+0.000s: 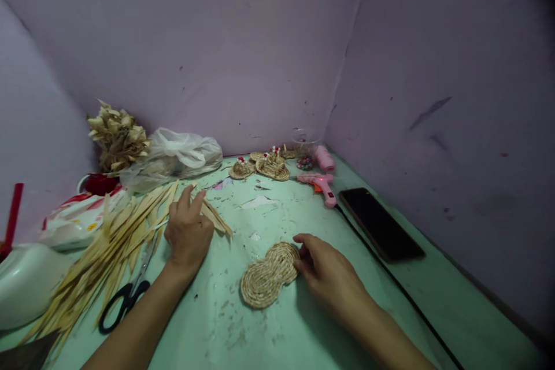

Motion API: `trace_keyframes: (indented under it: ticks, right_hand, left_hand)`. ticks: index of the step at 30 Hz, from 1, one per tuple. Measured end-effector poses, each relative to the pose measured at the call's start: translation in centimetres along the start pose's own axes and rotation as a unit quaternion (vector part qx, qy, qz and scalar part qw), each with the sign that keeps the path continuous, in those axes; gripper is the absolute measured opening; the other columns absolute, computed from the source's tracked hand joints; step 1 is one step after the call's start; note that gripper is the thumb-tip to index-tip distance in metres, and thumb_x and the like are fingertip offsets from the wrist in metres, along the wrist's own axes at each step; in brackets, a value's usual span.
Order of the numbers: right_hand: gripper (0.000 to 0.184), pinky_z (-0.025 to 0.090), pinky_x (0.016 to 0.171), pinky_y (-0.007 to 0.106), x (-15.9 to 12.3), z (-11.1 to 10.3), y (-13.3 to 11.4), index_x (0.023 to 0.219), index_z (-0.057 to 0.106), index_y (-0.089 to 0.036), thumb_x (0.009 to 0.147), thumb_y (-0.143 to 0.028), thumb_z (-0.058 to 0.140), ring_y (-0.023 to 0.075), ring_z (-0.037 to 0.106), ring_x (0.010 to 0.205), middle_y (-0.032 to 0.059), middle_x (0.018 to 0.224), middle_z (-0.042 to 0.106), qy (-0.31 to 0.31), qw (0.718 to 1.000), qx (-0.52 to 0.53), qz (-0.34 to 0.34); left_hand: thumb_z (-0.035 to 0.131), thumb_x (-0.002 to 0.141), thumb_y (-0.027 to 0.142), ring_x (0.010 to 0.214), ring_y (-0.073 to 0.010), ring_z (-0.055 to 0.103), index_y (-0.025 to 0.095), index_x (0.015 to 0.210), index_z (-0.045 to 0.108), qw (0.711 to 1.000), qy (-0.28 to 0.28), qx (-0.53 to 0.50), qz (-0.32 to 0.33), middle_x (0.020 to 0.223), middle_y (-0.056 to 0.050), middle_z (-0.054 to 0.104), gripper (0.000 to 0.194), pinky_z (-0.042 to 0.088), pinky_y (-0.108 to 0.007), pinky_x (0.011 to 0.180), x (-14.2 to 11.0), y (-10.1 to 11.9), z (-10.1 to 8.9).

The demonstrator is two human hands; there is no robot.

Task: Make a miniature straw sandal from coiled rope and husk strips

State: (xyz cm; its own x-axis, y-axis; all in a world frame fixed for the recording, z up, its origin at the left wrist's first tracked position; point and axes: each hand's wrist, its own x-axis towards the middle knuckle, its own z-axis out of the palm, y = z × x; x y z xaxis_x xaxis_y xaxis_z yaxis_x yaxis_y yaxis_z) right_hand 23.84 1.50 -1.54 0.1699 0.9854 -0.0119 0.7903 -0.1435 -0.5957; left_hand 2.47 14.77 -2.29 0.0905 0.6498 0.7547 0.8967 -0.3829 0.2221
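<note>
A flat figure-eight piece of coiled straw braid [269, 276] lies on the green table in front of me. At its right edge is my right hand [332, 274], thumb and fingers curled in and gripping the rim. Farther left, my left hand [189, 231] reaches over the dry straw strips [130, 225], its fingers stretched out and apart. Some short strips [217, 218] stick out just right of those fingers; whether the fingertips touch any is hidden. Black-handled scissors [128, 300] lie partly on the strips, beside my left forearm.
A pink glue gun [321, 185] with a lit red light trails a black cord past a phone [381, 224]. Behind stand finished straw pieces [271, 166], a clear cup of beads [305, 156] and pink thread [324, 159]. Plastic bags [182, 153] and a dried bundle [117, 136] sit back left.
</note>
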Motion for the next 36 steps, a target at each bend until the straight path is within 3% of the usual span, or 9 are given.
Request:
trace_keyframes:
  ticks: [2,3,7,11,16,20,23,31,36]
  right_hand:
    - [0.033,0.039,0.066,0.028,0.1,0.0,0.0,0.107,0.055,-0.016,0.075,-0.014,0.045,0.0204,0.057,0.082,0.007,0.089,0.063,0.0,1.0,0.008,0.003]
    - [0.033,0.039,0.066,0.028,0.1,0.0,0.0,0.107,0.055,-0.016,0.076,-0.013,0.043,0.0203,0.057,0.082,0.0071,0.088,0.063,0.0,1.0,0.014,0.007]
    - [0.034,0.04,0.068,0.028,0.2,-0.1,0.2,0.107,0.054,-0.017,0.079,-0.012,0.036,0.0193,0.059,0.081,0.0082,0.092,0.065,-0.004,0.999,0.046,0.026]
    - [0.034,0.041,0.071,0.029,0.3,0.0,0.5,0.107,0.053,-0.017,0.079,-0.013,0.034,0.0185,0.059,0.08,0.0074,0.089,0.065,-0.008,0.994,0.104,0.033]
    - [0.03,0.042,0.078,0.031,1.0,-0.1,0.6,0.104,0.051,-0.016,0.077,-0.022,0.039,0.0186,0.058,0.09,0.0096,0.096,0.062,0.049,0.944,0.318,0.075]
    - [0.037,0.045,0.074,0.033,1.3,-0.4,-0.2,0.103,0.049,-0.015,0.067,-0.023,0.047,0.0227,0.057,0.096,0.0148,0.11,0.056,0.006,0.844,0.511,0.166]
    - [0.041,0.045,0.073,0.034,1.3,-0.2,-0.7,0.099,0.052,-0.015,0.058,-0.018,0.052,0.0249,0.057,0.095,0.0152,0.106,0.058,-0.016,0.809,0.56,0.179]
    - [0.039,0.044,0.074,0.036,1.2,0.4,-0.5,0.09,0.054,-0.017,0.051,-0.015,0.054,0.0249,0.059,0.09,0.0124,0.099,0.061,-0.029,0.799,0.574,0.179]
    - [0.038,0.045,0.075,0.037,1.2,0.4,-0.4,0.09,0.054,-0.017,0.052,-0.016,0.055,0.0247,0.059,0.09,0.0132,0.1,0.061,-0.025,0.803,0.569,0.177]
  left_hand:
    - [0.042,0.067,0.007,0.099,-0.0268,0.05,0.019,0.098,0.06,1.0,0.002,-0.017,0.002,0.109,-0.009,0.055,0.038,0.043,-0.04,0.078,0.3,2.0,-1.7]
    - [0.043,0.07,0.013,0.092,-0.025,0.053,0.019,0.09,0.061,0.998,-0.043,-0.037,0.034,0.098,-0.009,0.058,0.027,0.044,-0.038,0.076,0.1,3.3,-2.6]
    - [0.056,0.064,0.043,0.065,-0.0237,0.056,0.023,0.071,0.06,0.931,-0.321,-0.033,0.17,0.071,-0.007,0.06,0.022,0.044,-0.036,0.056,-2.3,8.3,-5.5]
    - [0.062,0.055,0.032,0.07,-0.0288,0.057,0.021,0.079,0.06,0.909,-0.39,0.006,0.148,0.078,-0.009,0.061,0.026,0.044,-0.039,0.056,-4.4,10.0,-5.9]
    - [0.052,0.062,0.025,0.058,-0.0184,0.055,0.022,0.076,0.06,0.87,-0.456,-0.186,0.006,0.067,-0.003,0.062,0.016,0.04,-0.028,0.051,-2.7,8.3,-4.6]
    - [0.05,0.066,0.034,0.051,-0.0124,0.049,0.014,0.064,0.057,0.715,-0.529,-0.398,-0.224,0.056,-0.003,0.057,0.021,0.035,-0.023,0.047,-1.3,6.8,-2.9]
    - [0.057,0.06,0.037,0.045,-0.0098,0.044,0.013,0.057,0.053,0.656,-0.543,-0.413,-0.321,0.049,-0.001,0.05,0.025,0.031,-0.021,0.043,-1.2,6.2,-2.1]
    - [0.043,0.067,0.031,0.032,-0.0072,0.031,0.018,0.047,0.04,0.721,-0.59,-0.289,-0.22,0.037,0.006,0.031,0.023,0.024,-0.02,0.034,-1.5,5.5,-2.2]
    - [0.041,0.068,0.028,0.033,-0.0082,0.035,0.014,0.056,0.052,0.713,-0.604,-0.284,-0.215,0.039,0.004,0.037,0.021,0.028,-0.02,0.033,-1.1,5.4,-2.3]
